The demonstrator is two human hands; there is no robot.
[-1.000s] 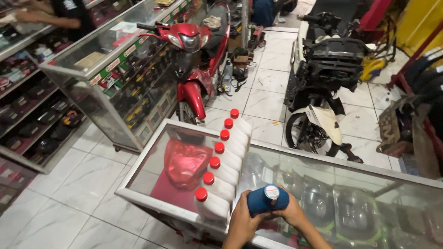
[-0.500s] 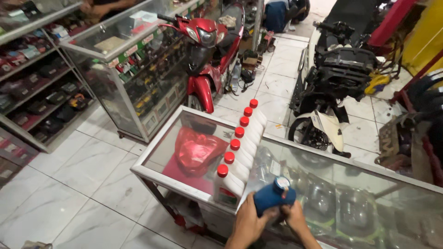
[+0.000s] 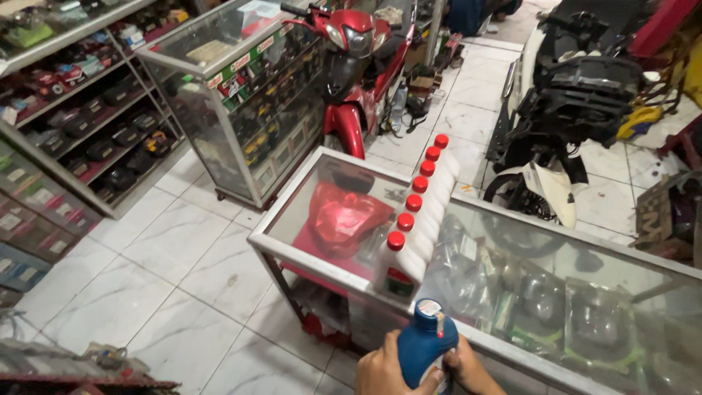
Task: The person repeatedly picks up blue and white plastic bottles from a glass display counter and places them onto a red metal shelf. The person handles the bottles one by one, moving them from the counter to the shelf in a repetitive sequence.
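Both my hands hold a blue oil bottle [image 3: 425, 348] with a white neck at the bottom of the view. My left hand [image 3: 385, 371] wraps its left side. My right hand [image 3: 472, 369] grips its right side. The bottle is just in front of the near edge of a glass display counter [image 3: 307, 189]. On the counter stands a row of several white bottles with red caps [image 3: 415, 216], running away from me. A red plastic bag [image 3: 344, 218] lies inside the counter under the glass.
A red motorbike [image 3: 356, 66] stands beyond the counter, a black and white one [image 3: 567, 102] to its right. A second glass showcase [image 3: 241, 95] stands to the left, with shelves of goods [image 3: 66, 124] along the left wall. White tiled floor [image 3: 161, 271] lies around.
The view has swung right and closer, so the counter and bottle row shifted left to right in frame. The blue bottle in my hands dropped lower toward the frame's bottom edge.
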